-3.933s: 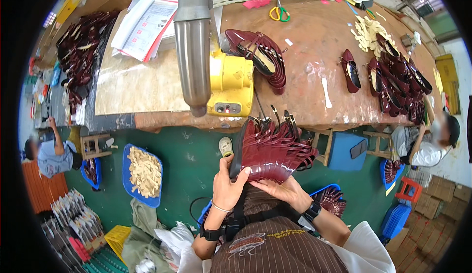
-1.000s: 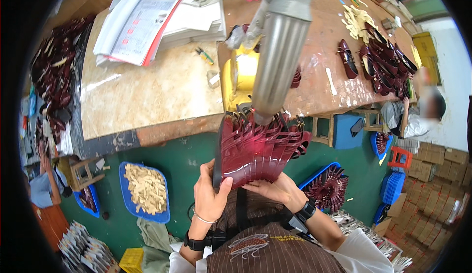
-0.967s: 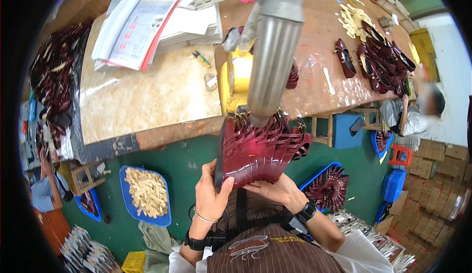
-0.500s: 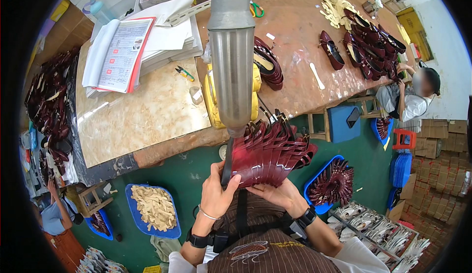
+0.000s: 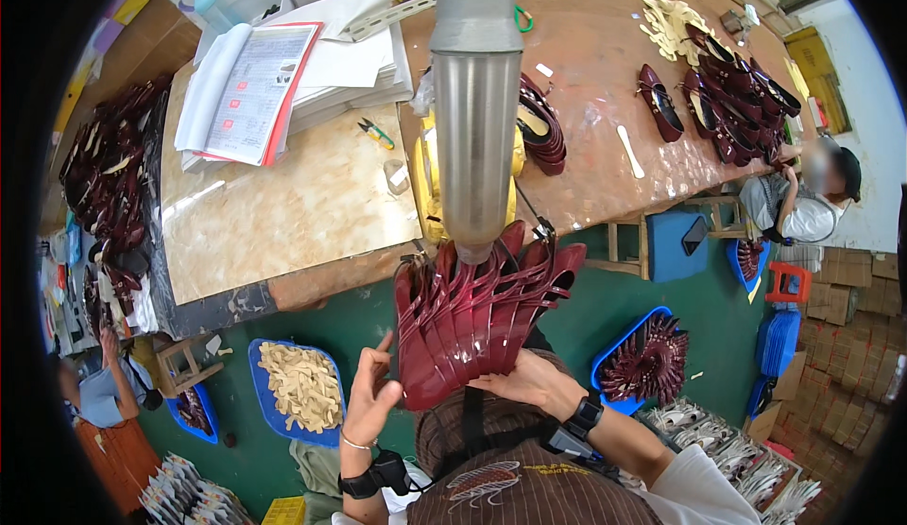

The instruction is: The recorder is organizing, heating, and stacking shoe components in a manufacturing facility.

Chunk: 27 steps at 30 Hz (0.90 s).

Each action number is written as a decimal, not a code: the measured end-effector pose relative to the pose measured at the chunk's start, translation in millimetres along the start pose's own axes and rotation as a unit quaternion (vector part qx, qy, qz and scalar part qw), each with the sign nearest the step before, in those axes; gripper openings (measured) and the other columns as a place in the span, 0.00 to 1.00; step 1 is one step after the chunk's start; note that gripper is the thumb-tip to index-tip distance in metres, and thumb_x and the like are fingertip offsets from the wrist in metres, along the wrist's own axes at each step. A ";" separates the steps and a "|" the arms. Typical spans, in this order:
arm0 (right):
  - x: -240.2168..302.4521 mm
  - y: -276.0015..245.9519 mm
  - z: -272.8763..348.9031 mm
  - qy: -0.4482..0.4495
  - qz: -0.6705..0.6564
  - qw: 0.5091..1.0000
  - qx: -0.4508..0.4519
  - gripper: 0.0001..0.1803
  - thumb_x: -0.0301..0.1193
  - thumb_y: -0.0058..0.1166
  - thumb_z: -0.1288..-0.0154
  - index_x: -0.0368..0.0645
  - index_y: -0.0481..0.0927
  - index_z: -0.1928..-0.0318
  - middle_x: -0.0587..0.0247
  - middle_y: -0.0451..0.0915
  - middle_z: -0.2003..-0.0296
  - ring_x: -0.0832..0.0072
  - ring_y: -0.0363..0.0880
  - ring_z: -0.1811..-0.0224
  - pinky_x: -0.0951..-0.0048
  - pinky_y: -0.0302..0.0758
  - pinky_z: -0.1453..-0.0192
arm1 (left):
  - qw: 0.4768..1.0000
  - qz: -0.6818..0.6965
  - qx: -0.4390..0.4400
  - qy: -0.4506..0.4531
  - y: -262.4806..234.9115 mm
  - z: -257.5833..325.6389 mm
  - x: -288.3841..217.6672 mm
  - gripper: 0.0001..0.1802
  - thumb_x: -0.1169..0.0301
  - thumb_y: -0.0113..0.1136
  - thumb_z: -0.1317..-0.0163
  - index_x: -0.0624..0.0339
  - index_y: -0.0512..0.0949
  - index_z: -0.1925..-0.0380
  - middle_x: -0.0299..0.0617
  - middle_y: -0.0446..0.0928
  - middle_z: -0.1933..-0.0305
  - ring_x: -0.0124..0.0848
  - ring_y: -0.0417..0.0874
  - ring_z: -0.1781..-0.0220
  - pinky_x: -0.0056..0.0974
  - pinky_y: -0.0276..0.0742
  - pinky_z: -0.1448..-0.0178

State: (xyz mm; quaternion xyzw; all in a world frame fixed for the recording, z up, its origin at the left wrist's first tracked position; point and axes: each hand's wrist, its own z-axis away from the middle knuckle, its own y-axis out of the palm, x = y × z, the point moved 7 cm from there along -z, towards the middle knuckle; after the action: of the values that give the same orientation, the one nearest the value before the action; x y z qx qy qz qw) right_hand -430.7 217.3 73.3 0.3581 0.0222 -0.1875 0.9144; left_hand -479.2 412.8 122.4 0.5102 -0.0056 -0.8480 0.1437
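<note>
A fan of several glossy dark red shoe uppers (image 5: 472,322) is held upright in front of me, just below a grey metal pipe (image 5: 475,109) that hangs over a yellow machine (image 5: 425,180). My right hand (image 5: 529,383) grips the fan from below and behind, a black watch on its wrist. My left hand (image 5: 370,400) rests against the fan's left edge with fingers spread, the forefinger pointing up. The lower ends of the uppers are hidden behind my hands.
A worn wooden workbench (image 5: 283,213) carries stacked papers (image 5: 274,81), small snips (image 5: 376,132) and more dark red shoes (image 5: 727,100). Blue trays of pale insoles (image 5: 300,388) and red uppers (image 5: 652,360) sit on the green floor. A person (image 5: 803,204) sits at right.
The camera has tilted so the bench and pipe shifted in view. The fan of uppers stays in both hands; my left hand has loosened, its fingers now spread at the fan's edge.
</note>
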 end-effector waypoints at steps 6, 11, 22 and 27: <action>-3.5 10.0 -8.2 -0.039 0.421 0.905 0.042 0.16 0.24 0.41 0.30 0.40 0.71 0.43 0.60 0.74 0.45 0.70 0.72 0.43 0.62 0.69 0.37 | 0.992 -0.016 -0.106 -0.061 -43.5 5.2 29.7 0.21 0.53 0.52 0.33 0.63 0.68 0.56 0.44 0.76 0.60 0.28 0.76 0.56 0.34 0.71 0.48; -15.3 16.4 -12.5 0.020 0.379 0.925 0.000 0.18 0.22 0.43 0.32 0.43 0.70 0.42 0.61 0.74 0.46 0.73 0.72 0.43 0.64 0.71 0.40 | 0.966 -0.001 -0.228 -0.120 -56.8 23.1 53.8 0.27 0.52 0.50 0.32 0.64 0.70 0.45 0.34 0.74 0.65 0.21 0.73 0.67 0.28 0.72 0.61; -48.4 35.6 -53.0 -0.002 0.662 0.747 0.064 0.39 0.26 0.47 0.48 0.33 0.53 0.33 0.40 0.71 0.44 0.56 0.70 0.40 0.62 0.67 0.37 | 0.978 0.133 -0.116 -0.107 -49.4 75.8 93.1 0.46 0.46 0.59 0.41 0.68 0.54 0.34 0.48 0.63 0.35 0.38 0.66 0.35 0.42 0.61 0.32; -60.6 81.9 -49.3 -0.054 0.786 0.614 0.046 0.40 0.28 0.46 0.50 0.27 0.50 0.35 0.28 0.77 0.65 0.40 0.78 0.59 0.51 0.76 0.56 | 0.981 0.161 -0.087 -0.059 -43.3 63.8 90.3 0.44 0.49 0.57 0.40 0.67 0.55 0.34 0.49 0.64 0.35 0.41 0.67 0.35 0.45 0.62 0.32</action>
State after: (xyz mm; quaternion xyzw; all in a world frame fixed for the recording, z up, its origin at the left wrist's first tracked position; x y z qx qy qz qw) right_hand -453.0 324.9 100.2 0.2692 -0.3261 0.5835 0.6934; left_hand -584.4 423.1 68.3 0.4369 -0.0219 -0.8398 0.3215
